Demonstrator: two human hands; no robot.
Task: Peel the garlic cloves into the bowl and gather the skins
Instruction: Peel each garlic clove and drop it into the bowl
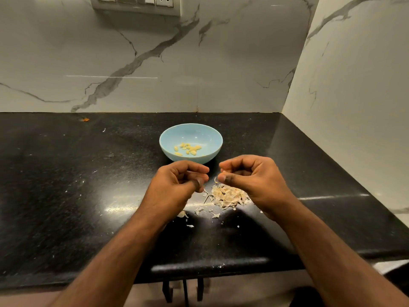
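Head view: both hands curled above the skins (pixel 228 196) near the bench's front edge; left hand (pixel 179 180) and right hand (pixel 247 173) maybe pinch something, can't tell. Bowl (pixel 164 138) holds peeled cloves (pixel 188 148) behind. Careless sweeping could scatter those flaky skins off the front edge.

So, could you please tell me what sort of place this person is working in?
Most likely a home kitchen: a black stone countertop meets marble-patterned wall panels in a corner, a switch and socket plate sits on the wall, and a blue bowl holds peeled garlic cloves.
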